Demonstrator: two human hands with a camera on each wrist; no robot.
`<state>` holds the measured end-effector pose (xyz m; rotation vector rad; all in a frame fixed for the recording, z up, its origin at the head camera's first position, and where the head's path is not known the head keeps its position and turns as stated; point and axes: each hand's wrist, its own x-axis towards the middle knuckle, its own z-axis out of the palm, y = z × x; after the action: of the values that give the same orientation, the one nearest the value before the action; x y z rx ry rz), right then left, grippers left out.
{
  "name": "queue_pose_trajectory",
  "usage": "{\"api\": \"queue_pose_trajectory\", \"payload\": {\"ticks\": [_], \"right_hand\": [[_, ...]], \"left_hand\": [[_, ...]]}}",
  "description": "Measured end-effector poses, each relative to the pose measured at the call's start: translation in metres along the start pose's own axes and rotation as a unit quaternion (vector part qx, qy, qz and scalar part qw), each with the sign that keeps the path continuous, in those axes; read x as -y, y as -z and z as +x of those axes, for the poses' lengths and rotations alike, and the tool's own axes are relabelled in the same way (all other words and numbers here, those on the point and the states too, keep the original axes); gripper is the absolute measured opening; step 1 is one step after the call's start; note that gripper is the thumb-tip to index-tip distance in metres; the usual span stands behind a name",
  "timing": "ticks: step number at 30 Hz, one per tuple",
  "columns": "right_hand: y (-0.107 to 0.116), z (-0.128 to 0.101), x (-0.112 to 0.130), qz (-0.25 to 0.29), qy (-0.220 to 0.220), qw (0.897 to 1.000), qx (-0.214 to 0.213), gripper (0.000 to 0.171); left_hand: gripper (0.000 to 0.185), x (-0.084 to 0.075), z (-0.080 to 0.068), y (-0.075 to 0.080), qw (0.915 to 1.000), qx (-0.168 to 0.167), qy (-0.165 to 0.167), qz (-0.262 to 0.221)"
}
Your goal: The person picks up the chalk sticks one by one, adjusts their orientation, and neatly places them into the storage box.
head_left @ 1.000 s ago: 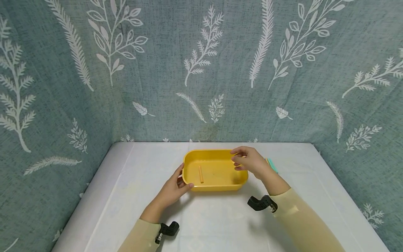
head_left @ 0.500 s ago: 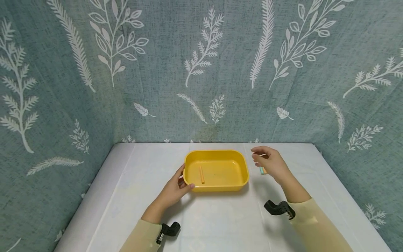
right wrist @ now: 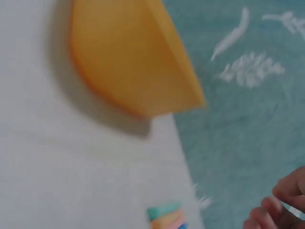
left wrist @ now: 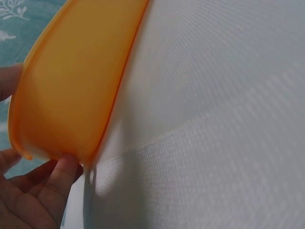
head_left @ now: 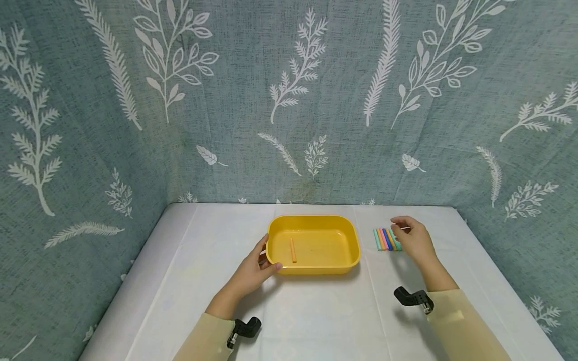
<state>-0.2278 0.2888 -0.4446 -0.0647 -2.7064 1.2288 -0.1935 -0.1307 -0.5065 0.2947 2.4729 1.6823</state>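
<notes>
A yellow plastic tray (head_left: 314,269) stands in the middle of the table in the head view. My left hand (head_left: 249,275) grips its left end, thumb over the near corner and fingers round the side; the left wrist view shows the fingertips (left wrist: 66,167) against the tray wall. One orange chalk stick (head_left: 292,250) lies inside, toward the left. Right of the tray is a row of several coloured chalk sticks (head_left: 385,239), lying side by side. Above the row's right end hovers my right hand (head_left: 417,245), its fingers loosely bent with nothing between them, hiding part of the row.
A white cloth covers the table (head_left: 316,311), and its far edge meets a green leaf-patterned curtain (head_left: 289,165). The curtain also rises along both sides. A black wrist camera (head_left: 247,328) sits at the left sleeve, another black camera (head_left: 411,297) at the right.
My right hand has moved right, from over the tray's right end to above the chalk row, uncovering most of the sticks. The left hand and tray stay put.
</notes>
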Motion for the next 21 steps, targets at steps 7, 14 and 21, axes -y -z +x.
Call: {"api": "queue_pose_trajectory", "payload": {"ticks": [7, 14, 21], "right_hand": [[-0.005, 0.009, -0.028, -0.004, -0.031, 0.999, -0.014, 0.034], [-0.007, 0.019, -0.047, -0.016, -0.048, 0.999, 0.000, 0.035], [-0.008, 0.028, -0.056, -0.059, -0.070, 0.995, 0.030, 0.038]], "left_hand": [[0.092, -0.002, -0.002, 0.001, 1.0000, -0.001, 0.000, 0.007], [0.092, -0.002, -0.001, 0.001, 0.9999, -0.002, 0.001, 0.012], [0.092, -0.002, -0.001, 0.001, 0.9999, 0.000, 0.000, 0.011]]}}
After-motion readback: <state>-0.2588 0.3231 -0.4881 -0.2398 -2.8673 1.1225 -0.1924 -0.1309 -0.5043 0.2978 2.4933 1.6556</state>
